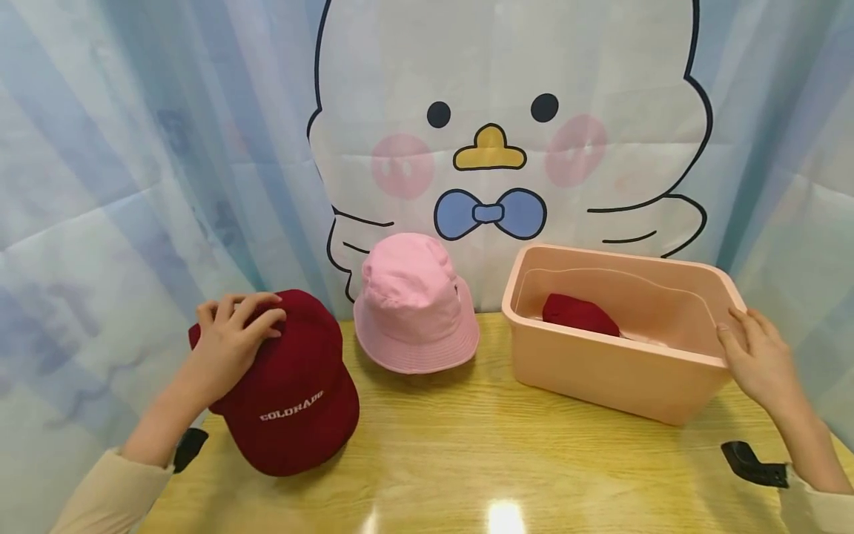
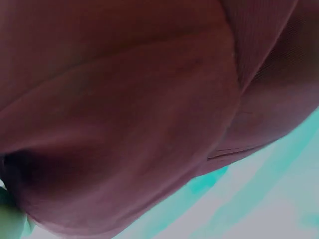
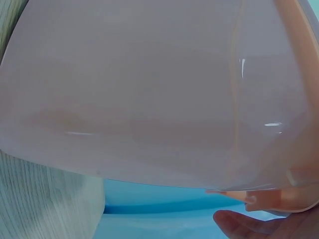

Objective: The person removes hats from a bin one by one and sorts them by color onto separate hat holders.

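Note:
On the left, my left hand (image 1: pixel 230 343) grips the crown of a dark red baseball cap (image 1: pixel 293 363) from above, fingers bent over the fabric. The cap's brim points down toward me, with white "COLORADO" lettering across its front. In the left wrist view the cap (image 2: pixel 124 99) fills most of the frame. At the right, my right hand (image 1: pixel 760 363) holds the end rim of a peach plastic bin (image 1: pixel 600 371), thumb at the inner side. The bin's smooth wall (image 3: pixel 149 89) takes up most of the right wrist view. A dark red cloth item (image 1: pixel 579 314) lies inside the bin.
A pink bucket hat (image 1: pixel 415 304) sits brim down between the cap and the bin. The wooden table (image 1: pixel 434 460) extends toward me. Behind it hangs a pale blue and white curtain (image 1: pixel 520 44) with a cartoon bird.

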Demonstrator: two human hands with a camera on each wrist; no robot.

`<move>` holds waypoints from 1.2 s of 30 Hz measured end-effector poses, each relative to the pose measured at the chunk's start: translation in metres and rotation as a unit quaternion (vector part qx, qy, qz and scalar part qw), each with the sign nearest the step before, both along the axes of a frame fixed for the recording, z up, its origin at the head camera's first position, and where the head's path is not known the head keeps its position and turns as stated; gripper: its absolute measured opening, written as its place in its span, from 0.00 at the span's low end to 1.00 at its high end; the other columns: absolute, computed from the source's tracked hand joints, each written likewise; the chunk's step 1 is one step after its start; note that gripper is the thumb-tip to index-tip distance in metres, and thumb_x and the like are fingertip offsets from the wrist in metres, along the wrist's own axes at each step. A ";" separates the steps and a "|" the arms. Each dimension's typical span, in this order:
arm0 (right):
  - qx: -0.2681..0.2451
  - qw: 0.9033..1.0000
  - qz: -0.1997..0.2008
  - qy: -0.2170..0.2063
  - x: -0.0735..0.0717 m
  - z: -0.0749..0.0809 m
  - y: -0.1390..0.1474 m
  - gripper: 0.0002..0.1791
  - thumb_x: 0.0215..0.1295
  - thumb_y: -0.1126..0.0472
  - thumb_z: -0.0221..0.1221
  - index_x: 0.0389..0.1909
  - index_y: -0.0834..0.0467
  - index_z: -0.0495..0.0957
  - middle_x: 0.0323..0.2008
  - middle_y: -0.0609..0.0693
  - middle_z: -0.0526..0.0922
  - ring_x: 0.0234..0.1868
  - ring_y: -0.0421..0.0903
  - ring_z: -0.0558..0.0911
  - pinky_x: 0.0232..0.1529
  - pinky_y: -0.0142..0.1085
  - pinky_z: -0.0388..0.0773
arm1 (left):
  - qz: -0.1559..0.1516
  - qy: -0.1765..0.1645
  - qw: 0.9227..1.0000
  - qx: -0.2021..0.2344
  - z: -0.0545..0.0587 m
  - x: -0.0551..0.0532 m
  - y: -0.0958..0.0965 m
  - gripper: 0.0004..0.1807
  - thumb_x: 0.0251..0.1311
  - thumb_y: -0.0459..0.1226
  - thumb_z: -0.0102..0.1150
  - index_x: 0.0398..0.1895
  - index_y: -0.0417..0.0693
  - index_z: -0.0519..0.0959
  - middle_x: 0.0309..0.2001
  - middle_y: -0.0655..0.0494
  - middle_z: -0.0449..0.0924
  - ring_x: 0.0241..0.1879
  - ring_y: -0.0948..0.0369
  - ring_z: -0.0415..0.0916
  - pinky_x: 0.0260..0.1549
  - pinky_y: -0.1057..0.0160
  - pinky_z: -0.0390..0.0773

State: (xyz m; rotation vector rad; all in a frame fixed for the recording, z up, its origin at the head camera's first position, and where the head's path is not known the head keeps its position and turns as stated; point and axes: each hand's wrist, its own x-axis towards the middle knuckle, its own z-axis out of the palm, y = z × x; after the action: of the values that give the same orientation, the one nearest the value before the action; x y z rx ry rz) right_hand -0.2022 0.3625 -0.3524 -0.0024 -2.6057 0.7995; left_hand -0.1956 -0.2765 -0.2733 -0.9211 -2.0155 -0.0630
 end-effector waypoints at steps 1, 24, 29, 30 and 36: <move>0.001 1.000 0.000 -0.002 0.000 0.000 0.000 0.30 0.69 0.54 0.34 0.65 0.69 0.46 0.64 0.75 0.41 0.61 0.76 0.44 0.55 0.68 0.43 | 0.004 -0.006 1.000 -0.008 -0.001 0.004 0.000 0.20 0.67 0.46 0.31 0.39 0.44 0.74 0.45 0.42 0.71 0.40 0.47 0.62 0.32 0.46 0.49; 0.001 1.000 0.000 -0.011 0.002 0.004 -0.001 0.30 0.69 0.54 0.34 0.65 0.69 0.45 0.64 0.75 0.41 0.61 0.76 0.44 0.54 0.68 0.43 | 0.165 -0.124 0.955 0.212 0.060 -0.032 -0.078 0.07 0.62 0.29 0.43 0.40 0.34 0.70 0.38 0.34 0.69 0.41 0.38 0.63 0.37 0.37 0.48; 0.002 1.000 0.001 -0.012 0.002 0.003 -0.001 0.30 0.69 0.54 0.35 0.65 0.69 0.46 0.64 0.75 0.41 0.61 0.77 0.44 0.54 0.68 0.42 | 0.128 -0.112 0.973 0.154 0.031 -0.024 -0.058 0.07 0.55 0.25 0.50 0.37 0.38 0.72 0.36 0.39 0.73 0.36 0.42 0.69 0.29 0.46 0.54; 0.002 1.000 0.002 -0.010 0.002 0.003 -0.001 0.30 0.69 0.54 0.35 0.65 0.69 0.46 0.64 0.76 0.41 0.61 0.77 0.44 0.54 0.68 0.42 | 0.115 -0.101 0.979 0.136 0.025 -0.020 -0.052 0.08 0.53 0.24 0.52 0.37 0.38 0.73 0.36 0.39 0.74 0.35 0.43 0.69 0.28 0.48 0.54; 0.000 1.000 0.002 -0.001 0.001 0.002 0.000 0.30 0.69 0.55 0.35 0.65 0.69 0.47 0.64 0.76 0.42 0.61 0.76 0.45 0.55 0.68 0.43 | 0.029 -0.066 0.995 0.063 -0.001 0.001 -0.021 0.07 0.59 0.31 0.49 0.37 0.38 0.75 0.38 0.42 0.74 0.36 0.45 0.73 0.27 0.50 0.63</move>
State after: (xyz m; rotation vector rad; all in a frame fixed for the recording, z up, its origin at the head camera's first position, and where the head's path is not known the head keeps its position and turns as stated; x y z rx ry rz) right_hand -0.2011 0.3622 -0.3502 0.0020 -2.6089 0.8009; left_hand -0.1947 -0.2979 -0.2748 -0.7953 -2.1336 -0.2212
